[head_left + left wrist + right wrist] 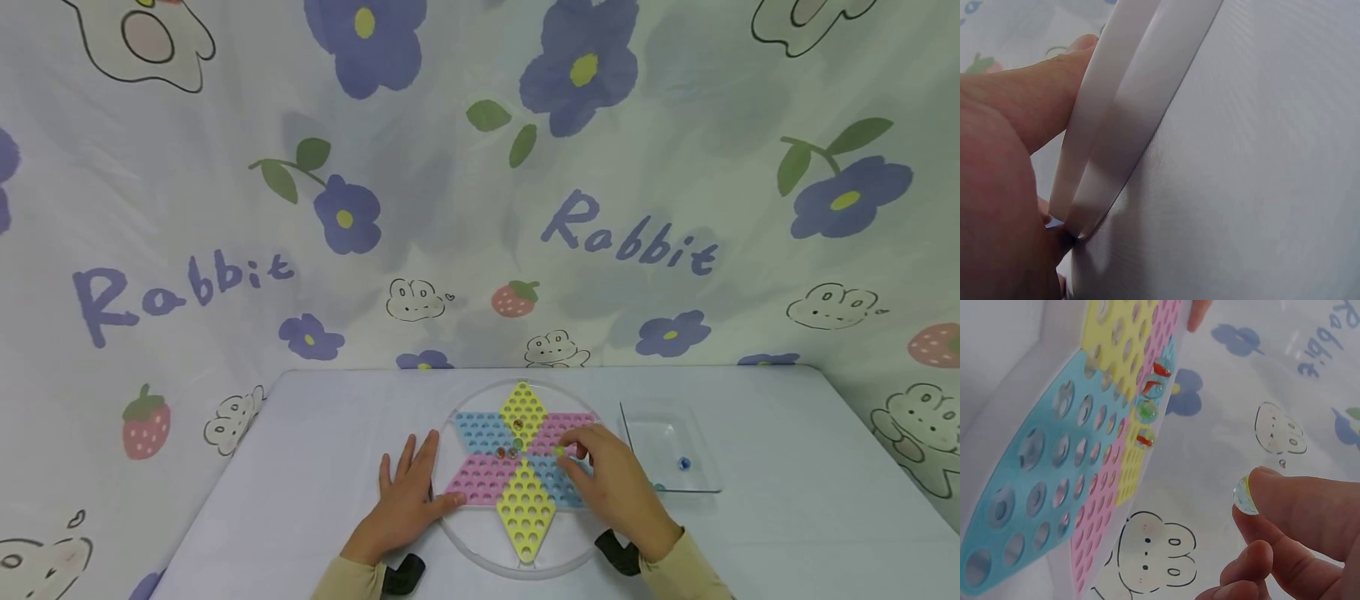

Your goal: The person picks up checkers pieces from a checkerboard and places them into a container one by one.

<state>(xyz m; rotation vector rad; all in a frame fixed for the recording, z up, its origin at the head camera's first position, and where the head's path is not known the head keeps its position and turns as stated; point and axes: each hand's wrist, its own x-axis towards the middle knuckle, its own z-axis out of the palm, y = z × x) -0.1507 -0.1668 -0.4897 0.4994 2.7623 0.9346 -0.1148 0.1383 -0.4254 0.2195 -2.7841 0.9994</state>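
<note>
A round Chinese checkers board (pixel 480 483) lies on the table, its star coloured yellow, pink and blue. My left hand (pixel 405 500) rests at its left side, fingers spread, with the thumb over the rim (pixel 1094 125). Between thumb and index finger my right hand (pixel 618 483) pinches a clear marble (pixel 1244 495) with a yellow streak, above the right part of the star. Several marbles sit around the star's middle, among them a green one (pixel 1147 412) and ones with red-orange streaks (pixel 1144 439).
Just right of the board stands a clear square tray (pixel 660 433). Inside it lies a blue marble (pixel 684 463), with a teal marble (pixel 659 487) near its front left corner. A printed curtain (pixel 465 208) hangs behind the white table (pixel 787 500).
</note>
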